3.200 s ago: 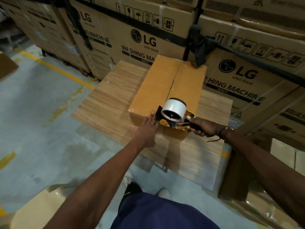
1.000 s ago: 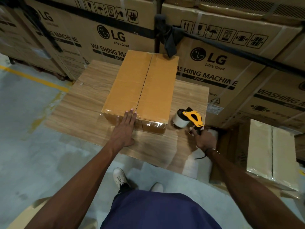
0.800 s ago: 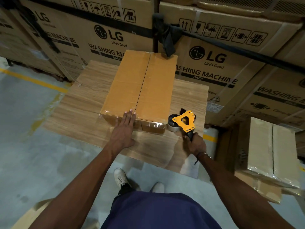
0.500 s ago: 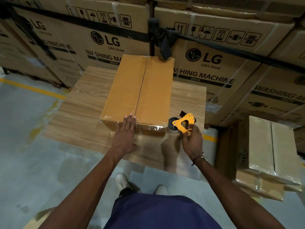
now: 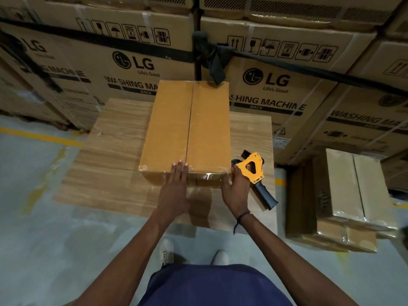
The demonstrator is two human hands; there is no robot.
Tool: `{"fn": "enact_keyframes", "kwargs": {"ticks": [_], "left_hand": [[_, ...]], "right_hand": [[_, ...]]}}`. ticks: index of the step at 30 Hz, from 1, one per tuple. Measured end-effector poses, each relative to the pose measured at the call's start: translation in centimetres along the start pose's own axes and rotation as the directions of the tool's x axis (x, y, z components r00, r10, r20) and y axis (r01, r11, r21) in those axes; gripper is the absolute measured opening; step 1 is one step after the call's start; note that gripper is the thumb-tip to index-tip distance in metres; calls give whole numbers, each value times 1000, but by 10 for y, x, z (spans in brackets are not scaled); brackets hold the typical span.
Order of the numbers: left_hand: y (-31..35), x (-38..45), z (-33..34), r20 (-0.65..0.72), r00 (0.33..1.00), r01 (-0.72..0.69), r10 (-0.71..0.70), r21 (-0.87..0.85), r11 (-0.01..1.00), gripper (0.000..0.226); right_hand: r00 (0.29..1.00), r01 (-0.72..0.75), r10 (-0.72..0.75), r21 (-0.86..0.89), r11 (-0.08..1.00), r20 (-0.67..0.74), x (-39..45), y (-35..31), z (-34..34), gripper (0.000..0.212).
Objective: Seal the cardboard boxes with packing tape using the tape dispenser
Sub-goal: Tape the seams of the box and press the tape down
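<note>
A cardboard box sits on the wooden surface, its top seam taped. The left hand presses flat, fingers straight, on the near edge. The right hand rests relaxed at the box's near right corner, grasping nothing. The tape dispenser lies just right of it, released.

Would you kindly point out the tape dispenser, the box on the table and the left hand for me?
tape dispenser (image 5: 250,167): head view, on its yellow side plate.
box on the table (image 5: 170,127): head view, on the left top flap.
left hand (image 5: 175,186): head view, on the back of the hand.
</note>
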State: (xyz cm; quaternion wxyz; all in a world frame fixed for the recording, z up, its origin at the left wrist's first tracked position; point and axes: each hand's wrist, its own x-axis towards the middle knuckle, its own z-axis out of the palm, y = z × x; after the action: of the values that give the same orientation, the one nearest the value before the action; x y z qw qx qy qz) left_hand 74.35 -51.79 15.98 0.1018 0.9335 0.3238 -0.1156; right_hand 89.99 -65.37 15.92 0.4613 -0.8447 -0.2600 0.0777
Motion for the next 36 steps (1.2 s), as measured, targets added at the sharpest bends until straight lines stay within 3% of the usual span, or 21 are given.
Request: {"fn": "enact_keyframes", "kwargs": {"ticks": [4, 11, 13, 15, 17, 19, 22, 24, 29, 33, 36], "left_hand": [[-12, 4, 1, -10, 998, -62, 63, 41, 997, 136], [-38, 7, -6, -55, 977, -207, 208, 18, 978, 116], [-47, 11, -8, -125, 959, -256, 252, -13, 967, 100], [-54, 19, -12, -248, 931, -295, 270, -74, 953, 75], [-59, 33, -18, -340, 897, -343, 281, -138, 929, 50], [-63, 48, -27, -363, 881, -388, 305, -183, 903, 34], [-66, 62, -34, -326, 881, -418, 342, -202, 886, 24], [-71, 67, -34, -299, 869, -456, 394, -176, 873, 22], [-98, 73, -26, -304, 787, -583, 537, -82, 808, 31], [-116, 76, -22, -214, 747, -639, 629, 31, 769, 49], [-140, 74, -23, -207, 749, -649, 629, -40, 760, 54]], "right_hand": [[993, -113, 113, -37, 993, -21, 7, -3, 21, 46], [890, -435, 429, 8, 900, 156, 45, -3, 29, 48], [942, -322, 320, 3, 947, 105, 44, -10, 33, 54], [998, -46, 51, -90, 995, 44, 37, -18, 35, 59], [965, 221, -205, -82, 972, 164, 37, -31, 35, 52], [872, 342, -306, -26, 939, 383, 43, -42, 38, 46], [733, 394, -286, -42, 918, 618, 51, -40, 44, 46], [699, 433, -282, -75, 898, 657, 50, -31, 44, 51], [725, 442, -270, -127, 888, 634, 47, -25, 42, 51], [708, 456, -265, -137, 879, 654, 50, -28, 39, 56], [773, 365, -205, -156, 918, 600, 50, -19, 30, 66]]}}
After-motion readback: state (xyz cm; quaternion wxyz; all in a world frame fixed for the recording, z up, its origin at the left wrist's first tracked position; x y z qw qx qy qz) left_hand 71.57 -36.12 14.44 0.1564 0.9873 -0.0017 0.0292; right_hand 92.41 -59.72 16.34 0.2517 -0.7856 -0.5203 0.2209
